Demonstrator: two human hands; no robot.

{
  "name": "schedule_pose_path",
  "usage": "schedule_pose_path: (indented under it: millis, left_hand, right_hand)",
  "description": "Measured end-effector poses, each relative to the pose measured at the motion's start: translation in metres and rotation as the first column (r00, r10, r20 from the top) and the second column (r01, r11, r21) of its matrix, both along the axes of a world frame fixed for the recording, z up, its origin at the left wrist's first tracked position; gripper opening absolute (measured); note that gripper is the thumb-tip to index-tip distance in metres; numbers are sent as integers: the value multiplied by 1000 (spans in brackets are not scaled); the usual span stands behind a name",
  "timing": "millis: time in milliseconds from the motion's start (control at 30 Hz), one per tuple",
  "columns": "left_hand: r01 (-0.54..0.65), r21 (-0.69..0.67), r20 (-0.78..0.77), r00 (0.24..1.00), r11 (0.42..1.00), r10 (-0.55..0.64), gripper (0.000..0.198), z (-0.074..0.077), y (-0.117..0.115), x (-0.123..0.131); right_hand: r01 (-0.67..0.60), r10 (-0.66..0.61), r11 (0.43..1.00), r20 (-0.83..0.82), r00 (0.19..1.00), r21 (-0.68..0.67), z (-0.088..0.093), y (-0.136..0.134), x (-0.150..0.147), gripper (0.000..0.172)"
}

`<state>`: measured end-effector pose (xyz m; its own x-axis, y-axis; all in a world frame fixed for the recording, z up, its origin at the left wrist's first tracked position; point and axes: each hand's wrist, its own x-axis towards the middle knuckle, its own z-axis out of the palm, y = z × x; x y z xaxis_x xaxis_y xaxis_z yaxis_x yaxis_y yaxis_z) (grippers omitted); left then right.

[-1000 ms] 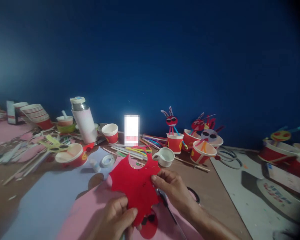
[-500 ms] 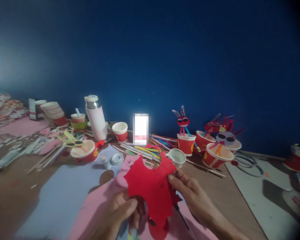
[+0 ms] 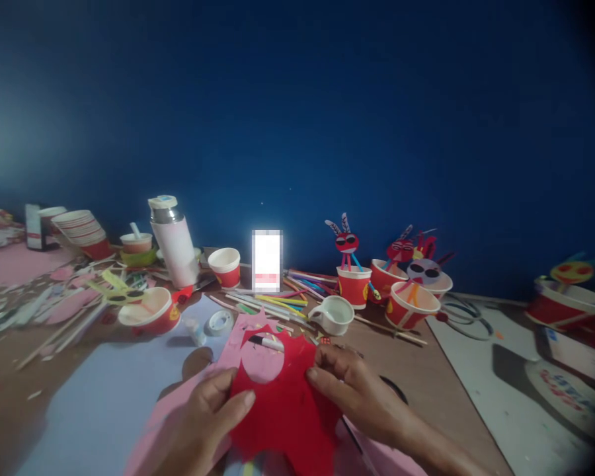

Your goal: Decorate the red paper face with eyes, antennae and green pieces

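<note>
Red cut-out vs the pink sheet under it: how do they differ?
The red cut-out is gripped between the left hand and right hand, while the pink sheet lies flat on the table. The cut-out has a jagged edge and a round hole, through which pink shows; the sheet's visible left edge runs straight. The cut-out is smaller than the sheet's visible spread. Both are thin, flat sheet material.

Bare left hand (image 3: 203, 413) and bare right hand (image 3: 357, 396), held low and facing each other, both gripping.

The left hand sits lower left, its fingers angled up and to the right. The right hand reaches in from the lower right, fingers bent and pointing left, its bare forearm (image 3: 441, 453) running back toward the corner. Their fingertips stay slightly apart.
</note>
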<state>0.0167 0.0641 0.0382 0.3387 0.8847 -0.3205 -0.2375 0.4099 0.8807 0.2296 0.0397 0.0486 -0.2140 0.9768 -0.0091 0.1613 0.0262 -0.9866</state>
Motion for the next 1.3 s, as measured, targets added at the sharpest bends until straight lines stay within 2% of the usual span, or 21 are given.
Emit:
schedule_pose_path:
  millis: [100, 300, 433, 533, 633, 767, 867, 967, 1000, 1033, 1067, 1100, 1133, 1200, 1300]
  left_hand:
    - [83, 11, 23, 996, 996, -83, 20, -2, -2, -4]
    - [111, -58, 70, 992, 992, -107, 27, 4, 10, -18]
    - [207, -141, 121, 974, 968, -190, 39, 11, 18, -19]
    - [246, -103, 26, 969, 964, -245, 30, 10, 14, -16]
    - [226, -83, -106, 966, 971, -234, 23, 5, 7, -11]
    - [154, -52, -227, 960, 987, -162, 16, 2, 1, -3]
    - [106, -65, -208, 971, 992, -118, 16, 2, 1, -3]
    - [4, -113, -121, 992, 994, -18, 22, 2, 8, -9]
    - [-37, -124, -113, 993, 992, 23, 24, 3, 11, -12]
    - [-63, -126, -112, 993, 990, 48, 25, 4, 14, -14]
    - [-80, -114, -119, 991, 990, 67, 26, 6, 18, -17]
    - [-104, -99, -130, 987, 990, 91, 27, 9, 21, -18]
    - [-134, -86, -143, 982, 987, 121, 28, 12, 23, -19]
    - [-210, -69, -168, 966, 975, 196, 30, 18, 26, -20]
    - [-284, -39, -181, 945, 958, 273, 29, 23, 25, -19]
  right_hand:
    - [25, -25, 1000, 61, 998, 0, -1, 1, 1, 16]
    - [-31, -3, 995, 323, 946, 99, 14, 1, 7, 18]
    - [-114, 98, 993, 364, 926, 23, 19, -2, 5, 20]
    - [-151, 149, 988, 350, 925, -23, 17, -4, 2, 21]
    - [-173, 164, 985, 353, 921, -5, 11, -4, -1, 20]
    - [-173, 156, 985, 352, 923, 15, 8, -6, -9, 20]
    - [-160, 128, 985, 331, 935, 68, 16, -6, -7, 17]
    - [-99, 28, 978, 355, 934, 182, 31, -1, 14, 19]
    - [-83, -13, 974, 418, 909, 212, 35, 1, 26, 20]
    - [-63, -67, 973, 532, 844, 223, 38, 3, 38, 21]
    - [-57, -102, 976, 677, 729, 208, 40, 4, 50, 22]
    - [-79, -69, 987, 819, 570, 138, 40, 4, 62, 23]
    - [-73, -56, 992, 863, 502, 107, 38, 4, 71, 20]
    - [-94, -8, 994, 902, 432, 54, 30, -1, 82, 12]
    - [-89, 16, 996, 935, 355, 17, 14, -11, 82, 3]
